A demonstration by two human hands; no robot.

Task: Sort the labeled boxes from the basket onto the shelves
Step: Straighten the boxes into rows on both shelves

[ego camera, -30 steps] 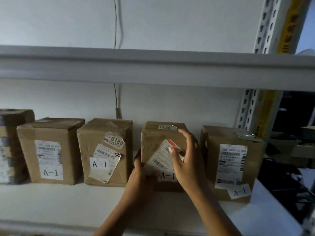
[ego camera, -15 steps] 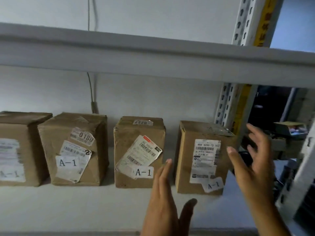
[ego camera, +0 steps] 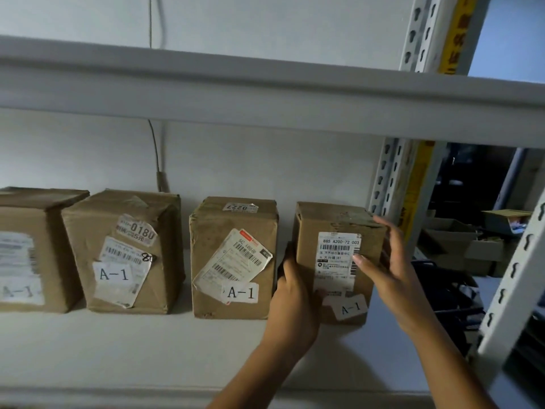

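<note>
- The left hand (ego camera: 290,293) grips the left front edge of the rightmost box (ego camera: 339,261), its fingers tucked out of sight into the gap beside the neighbouring box; half a second ago it hung free below the shelf with fingers straight.
- The right hand (ego camera: 383,267) cups the same box's right side — thumb on the front label, fingers (ego camera: 390,231) wrapped over the top right corner; earlier it hovered clear of the box, spread open.
- That box stands on the shelf (ego camera: 118,349), last in the row, its label reading "885 A200-72 003" with a tilted "A-1" tag (ego camera: 349,307) below.
- The middle box (ego camera: 233,258) carries "A-1" on its front and "0227", upside down, on top.
- The next box (ego camera: 124,252) reads "0180" and "A-1".
- The far-left box (ego camera: 29,249) — cut off by the frame — shows a blurred "A-1".
</note>
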